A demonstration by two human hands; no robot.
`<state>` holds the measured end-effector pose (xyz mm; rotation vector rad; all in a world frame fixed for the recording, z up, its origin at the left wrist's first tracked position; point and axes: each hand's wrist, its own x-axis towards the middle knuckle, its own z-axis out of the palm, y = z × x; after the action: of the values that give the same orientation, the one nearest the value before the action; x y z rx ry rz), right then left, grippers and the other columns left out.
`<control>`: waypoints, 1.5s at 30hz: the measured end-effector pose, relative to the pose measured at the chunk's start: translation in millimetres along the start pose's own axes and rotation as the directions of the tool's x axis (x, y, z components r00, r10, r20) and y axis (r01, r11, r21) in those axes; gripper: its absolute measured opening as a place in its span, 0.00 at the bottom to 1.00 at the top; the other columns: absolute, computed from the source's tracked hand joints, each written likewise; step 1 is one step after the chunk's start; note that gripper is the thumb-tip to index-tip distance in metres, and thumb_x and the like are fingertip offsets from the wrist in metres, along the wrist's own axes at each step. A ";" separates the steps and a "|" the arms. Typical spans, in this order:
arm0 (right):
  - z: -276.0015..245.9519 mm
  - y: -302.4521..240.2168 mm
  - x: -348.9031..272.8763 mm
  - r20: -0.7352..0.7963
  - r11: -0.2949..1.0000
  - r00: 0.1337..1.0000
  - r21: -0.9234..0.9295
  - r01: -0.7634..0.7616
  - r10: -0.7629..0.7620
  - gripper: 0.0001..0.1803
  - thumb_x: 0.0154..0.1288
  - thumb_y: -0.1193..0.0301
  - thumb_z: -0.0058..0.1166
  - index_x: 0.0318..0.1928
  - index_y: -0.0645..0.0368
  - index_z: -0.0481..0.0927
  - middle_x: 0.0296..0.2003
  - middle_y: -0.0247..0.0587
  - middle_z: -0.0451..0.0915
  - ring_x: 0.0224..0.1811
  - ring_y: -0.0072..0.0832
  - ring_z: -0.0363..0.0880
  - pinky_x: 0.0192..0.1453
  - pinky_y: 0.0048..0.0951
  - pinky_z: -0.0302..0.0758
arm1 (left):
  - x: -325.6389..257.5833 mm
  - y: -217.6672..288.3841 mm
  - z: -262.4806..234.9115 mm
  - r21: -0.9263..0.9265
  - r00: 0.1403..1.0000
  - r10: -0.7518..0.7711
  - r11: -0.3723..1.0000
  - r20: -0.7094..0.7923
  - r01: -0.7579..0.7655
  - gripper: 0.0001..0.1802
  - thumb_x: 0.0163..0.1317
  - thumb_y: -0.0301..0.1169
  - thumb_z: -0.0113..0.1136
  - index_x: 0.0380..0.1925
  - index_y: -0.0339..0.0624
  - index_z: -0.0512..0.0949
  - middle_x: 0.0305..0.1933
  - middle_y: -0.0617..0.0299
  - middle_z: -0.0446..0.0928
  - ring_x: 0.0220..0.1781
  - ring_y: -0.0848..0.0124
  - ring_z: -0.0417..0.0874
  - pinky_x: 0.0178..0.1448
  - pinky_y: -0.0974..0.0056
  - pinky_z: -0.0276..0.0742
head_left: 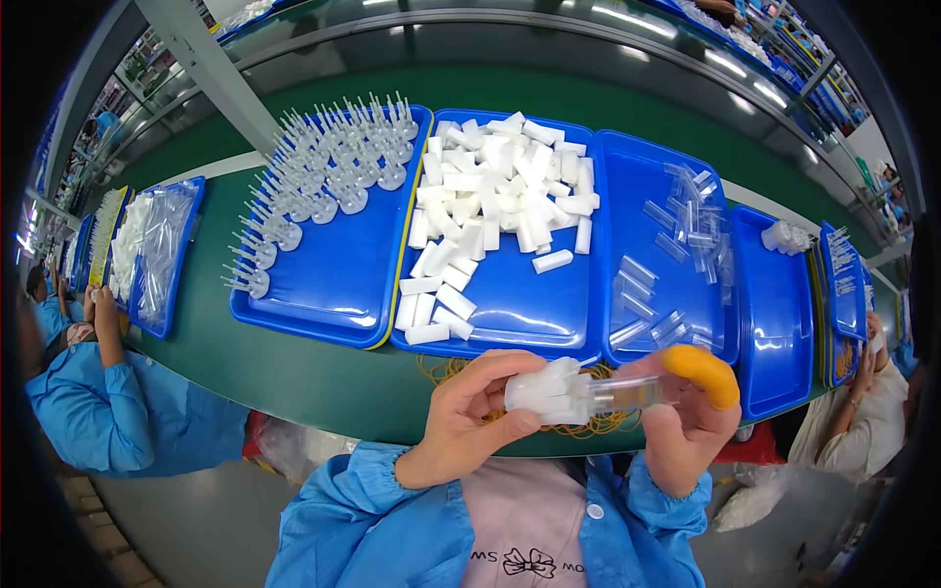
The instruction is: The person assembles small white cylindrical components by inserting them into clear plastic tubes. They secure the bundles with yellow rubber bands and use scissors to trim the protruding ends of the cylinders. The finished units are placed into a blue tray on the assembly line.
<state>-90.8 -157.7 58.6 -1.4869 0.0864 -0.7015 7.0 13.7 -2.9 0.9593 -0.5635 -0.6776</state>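
In front of my chest, my left hand (470,407) is closed around a bundle of white pieces (549,390). A clear plastic tube (625,394) sticks out of the bundle's right end. My right hand (689,416) curls around the tube's far end, somewhat blurred, with a yellow cover (702,376) on one finger. Beneath both hands lie yellowish rubber bands (441,370) on the green table, partly hidden. Just beyond, a blue tray (544,304) bears a heap of small white blocks (490,186).
Left of it, a blue tray (323,294) carries rows of clear stemmed parts (338,157). To the right, one blue tray (627,167) holds loose clear tubes (701,230); another (774,343) holds a white cluster (787,237). Co-workers sit at left (118,412) and right (863,412).
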 end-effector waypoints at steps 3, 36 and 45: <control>0.7 -1.2 -5.7 -0.034 1.000 0.999 -0.014 0.020 -0.020 0.20 0.49 0.83 0.55 0.47 0.69 0.73 0.41 0.53 0.77 0.42 0.39 0.80 0.49 0.36 0.76 | 1.0 2.0 -0.5 0.001 1.000 0.006 1.000 -0.001 -0.006 0.24 0.57 0.20 0.61 0.55 0.34 0.69 0.57 0.55 0.66 0.58 0.66 0.72 0.60 0.63 0.73; 13.8 7.2 -12.7 0.097 0.923 0.985 -0.348 0.165 -0.140 0.24 0.46 0.83 0.61 0.48 0.63 0.74 0.40 0.52 0.80 0.40 0.36 0.81 0.46 0.32 0.76 | 1.3 12.9 0.0 -0.011 0.993 0.001 1.000 -0.121 -0.002 0.17 0.54 0.22 0.64 0.46 0.32 0.77 0.58 0.55 0.64 0.55 0.66 0.74 0.53 0.64 0.79; 19.3 19.2 -16.8 0.010 0.969 0.996 -0.231 0.091 -0.091 0.23 0.49 0.85 0.60 0.49 0.63 0.74 0.40 0.51 0.80 0.43 0.36 0.80 0.48 0.33 0.76 | -3.1 4.3 -4.3 0.243 0.966 0.205 0.956 -0.157 -0.164 0.19 0.48 0.20 0.69 0.43 0.35 0.80 0.57 0.51 0.65 0.52 0.64 0.76 0.53 0.64 0.76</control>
<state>-88.1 -134.2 37.0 -1.7224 0.1032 -0.7866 9.2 20.1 -1.6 1.1540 -0.5701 -0.3572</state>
